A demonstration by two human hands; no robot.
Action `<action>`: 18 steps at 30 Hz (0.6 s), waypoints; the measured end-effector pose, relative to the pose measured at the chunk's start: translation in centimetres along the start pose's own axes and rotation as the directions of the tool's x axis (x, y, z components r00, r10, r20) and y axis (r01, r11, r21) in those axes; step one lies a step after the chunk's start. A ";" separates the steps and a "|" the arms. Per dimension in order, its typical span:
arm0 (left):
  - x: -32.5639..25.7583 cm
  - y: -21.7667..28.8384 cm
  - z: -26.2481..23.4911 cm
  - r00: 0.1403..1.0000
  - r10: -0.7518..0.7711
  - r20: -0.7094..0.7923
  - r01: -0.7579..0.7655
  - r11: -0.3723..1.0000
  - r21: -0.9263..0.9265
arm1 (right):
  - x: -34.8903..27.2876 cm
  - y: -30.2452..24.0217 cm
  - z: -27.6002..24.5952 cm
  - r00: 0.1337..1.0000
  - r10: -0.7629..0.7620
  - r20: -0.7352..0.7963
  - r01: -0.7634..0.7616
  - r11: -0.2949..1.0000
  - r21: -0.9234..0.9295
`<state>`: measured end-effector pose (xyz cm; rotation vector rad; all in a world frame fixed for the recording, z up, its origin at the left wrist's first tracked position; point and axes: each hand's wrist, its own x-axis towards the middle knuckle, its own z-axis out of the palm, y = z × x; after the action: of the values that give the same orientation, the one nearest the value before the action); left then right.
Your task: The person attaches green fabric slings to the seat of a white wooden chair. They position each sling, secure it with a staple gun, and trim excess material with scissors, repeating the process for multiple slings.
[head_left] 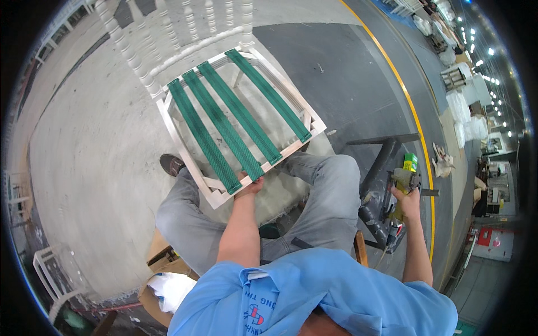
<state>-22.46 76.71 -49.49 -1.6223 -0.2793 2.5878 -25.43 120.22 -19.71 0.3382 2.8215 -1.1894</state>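
A white wooden chair frame (196, 168) with an unpadded seat tilts in front of my knees, its turned spindles (166, 22) pointing away from me. Several green webbing straps (204, 137) run across the seat opening from back rail to near rail. My left hand (250, 185) is closed at the near rail, on the end of one webbing strap; the rail partly hides its fingers. Out to the right, my right hand (408, 203) is wrapped round a yellow-green staple gun (402, 182), over a dark stand (372, 210) and apart from the chair.
Beside the staple gun is a small green-and-yellow box (411, 162). A cardboard box (154, 297) with a white bag (172, 291) stands at my lower left. Another white chair frame (56, 274) is at far left. A yellow floor line (403, 89) curves past on the right.
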 end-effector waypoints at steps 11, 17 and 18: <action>0.1 0.4 0.1 0.999 0.008 -0.036 -0.005 0.996 0.090 | -4.4 -16.7 22.3 0.609 -0.011 0.793 -0.092 0.992 0.085; 0.0 0.4 0.1 0.999 0.024 0.042 -0.031 0.985 0.170 | -4.3 -17.5 27.0 0.617 0.108 0.780 -0.053 0.994 -0.096; 0.0 0.4 0.0 0.995 0.031 0.095 -0.046 0.986 0.158 | -4.3 -17.4 27.2 0.620 0.110 0.777 -0.053 0.994 -0.099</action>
<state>-22.49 76.27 -49.56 -1.4721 -0.0441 2.6403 -25.91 88.23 -26.01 -0.0693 2.0266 -0.8995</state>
